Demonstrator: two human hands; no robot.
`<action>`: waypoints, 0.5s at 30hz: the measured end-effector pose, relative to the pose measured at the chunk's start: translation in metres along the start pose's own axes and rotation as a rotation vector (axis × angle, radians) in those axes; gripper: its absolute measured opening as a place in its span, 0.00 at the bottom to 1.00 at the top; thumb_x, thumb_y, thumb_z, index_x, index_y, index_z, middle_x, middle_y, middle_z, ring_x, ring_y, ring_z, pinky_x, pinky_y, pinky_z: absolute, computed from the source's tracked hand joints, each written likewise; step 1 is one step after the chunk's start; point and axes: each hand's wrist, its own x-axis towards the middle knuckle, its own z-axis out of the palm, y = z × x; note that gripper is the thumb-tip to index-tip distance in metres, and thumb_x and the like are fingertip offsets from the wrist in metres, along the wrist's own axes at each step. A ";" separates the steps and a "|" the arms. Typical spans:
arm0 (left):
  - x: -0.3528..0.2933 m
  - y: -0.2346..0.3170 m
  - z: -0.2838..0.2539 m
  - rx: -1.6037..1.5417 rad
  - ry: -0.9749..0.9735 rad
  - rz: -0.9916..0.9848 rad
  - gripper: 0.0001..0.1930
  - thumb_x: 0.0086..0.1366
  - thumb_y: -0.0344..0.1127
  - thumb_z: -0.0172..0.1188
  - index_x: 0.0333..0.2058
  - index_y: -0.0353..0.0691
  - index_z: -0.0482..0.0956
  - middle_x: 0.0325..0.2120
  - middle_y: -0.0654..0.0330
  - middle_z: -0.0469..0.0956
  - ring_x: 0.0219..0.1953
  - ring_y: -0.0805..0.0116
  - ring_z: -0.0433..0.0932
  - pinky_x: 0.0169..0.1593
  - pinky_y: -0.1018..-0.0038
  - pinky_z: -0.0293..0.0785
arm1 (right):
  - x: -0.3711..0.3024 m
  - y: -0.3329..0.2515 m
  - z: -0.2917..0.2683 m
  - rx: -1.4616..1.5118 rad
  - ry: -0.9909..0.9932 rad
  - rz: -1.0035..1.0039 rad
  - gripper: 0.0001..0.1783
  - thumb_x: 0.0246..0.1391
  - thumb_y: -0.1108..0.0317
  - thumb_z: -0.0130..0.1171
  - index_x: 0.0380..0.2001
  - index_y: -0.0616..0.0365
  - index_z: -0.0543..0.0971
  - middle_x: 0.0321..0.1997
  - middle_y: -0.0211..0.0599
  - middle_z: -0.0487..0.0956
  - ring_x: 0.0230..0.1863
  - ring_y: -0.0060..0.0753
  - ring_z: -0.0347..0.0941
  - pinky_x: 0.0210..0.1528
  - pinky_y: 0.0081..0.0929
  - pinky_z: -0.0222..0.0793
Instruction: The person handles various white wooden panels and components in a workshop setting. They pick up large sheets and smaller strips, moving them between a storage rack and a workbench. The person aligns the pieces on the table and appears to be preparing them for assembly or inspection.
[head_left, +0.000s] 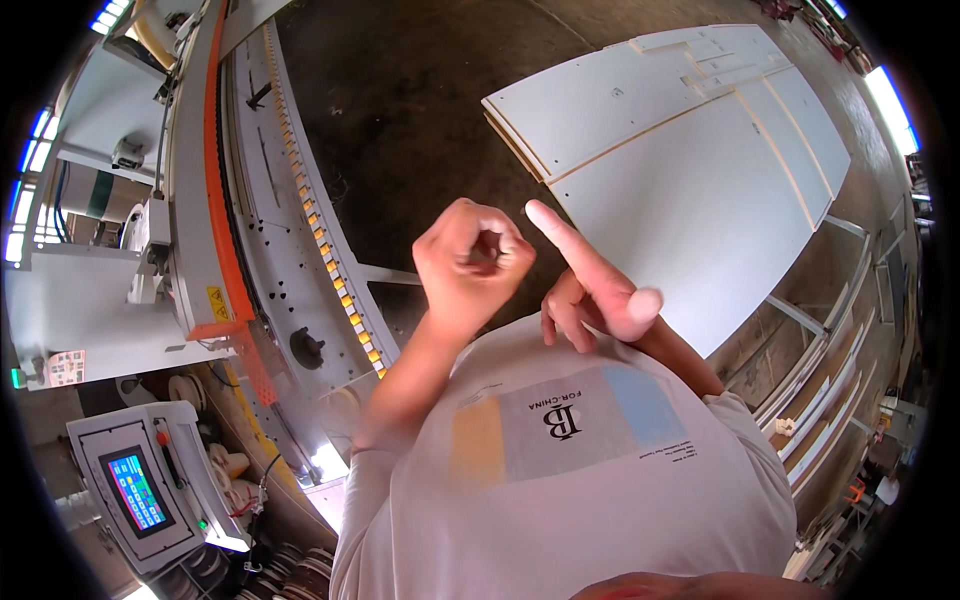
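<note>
White panels (670, 200) lay stacked ahead and to our right, beyond our hands. Our left hand (474, 255) was curled into a loose ring around a small hollow, with nothing visible inside; our right hand (605, 290) pointed with its index finger, thumb out, others bent, empty. We judged the step a gesture, not handling; gripping a panel next would call for uncurling our fingers and reaching an edge.

Daylight's blazing through the windows (38, 130) along the left, and there's a bright rectangle of light (892, 108) glaring up on the right! Between them spreads the dark, stained floor (380, 110), with long strips (826, 398) ranged at the right.
</note>
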 end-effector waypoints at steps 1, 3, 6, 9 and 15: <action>0.000 -0.001 -0.002 -0.039 -0.001 0.010 0.07 0.56 0.19 0.63 0.27 0.37 0.74 0.22 0.64 0.76 0.23 0.81 0.73 0.26 0.82 0.68 | -0.001 0.001 -0.002 0.048 -0.007 -0.018 0.83 0.33 0.05 0.40 0.76 0.60 0.32 0.14 0.26 0.71 0.14 0.20 0.66 0.30 0.26 0.74; -0.001 -0.001 -0.004 -0.065 -0.037 0.022 0.05 0.60 0.21 0.65 0.29 0.35 0.77 0.24 0.62 0.79 0.24 0.79 0.75 0.27 0.82 0.69 | 0.001 0.009 -0.008 0.188 -0.044 -0.124 0.85 0.31 0.04 0.36 0.74 0.65 0.30 0.11 0.25 0.71 0.11 0.19 0.64 0.29 0.29 0.78; -0.005 0.006 -0.003 -0.041 -0.099 0.021 0.03 0.64 0.23 0.66 0.35 0.32 0.81 0.28 0.58 0.82 0.26 0.76 0.79 0.29 0.81 0.74 | 0.002 0.015 -0.012 0.313 -0.093 -0.183 0.83 0.32 0.04 0.34 0.75 0.63 0.30 0.12 0.24 0.72 0.11 0.17 0.64 0.32 0.29 0.79; -0.007 0.013 0.002 -0.045 -0.119 -0.001 0.07 0.65 0.24 0.65 0.41 0.29 0.83 0.33 0.53 0.85 0.30 0.70 0.84 0.32 0.79 0.81 | 0.004 0.012 -0.011 0.299 -0.089 -0.161 0.83 0.32 0.04 0.34 0.75 0.61 0.32 0.13 0.24 0.72 0.11 0.16 0.65 0.33 0.27 0.79; -0.007 0.014 0.004 -0.035 -0.104 -0.033 0.05 0.66 0.24 0.65 0.39 0.29 0.82 0.32 0.54 0.85 0.31 0.71 0.85 0.33 0.79 0.81 | 0.002 0.005 -0.007 0.103 -0.015 -0.050 0.83 0.32 0.04 0.37 0.76 0.60 0.33 0.12 0.23 0.71 0.12 0.18 0.65 0.32 0.27 0.76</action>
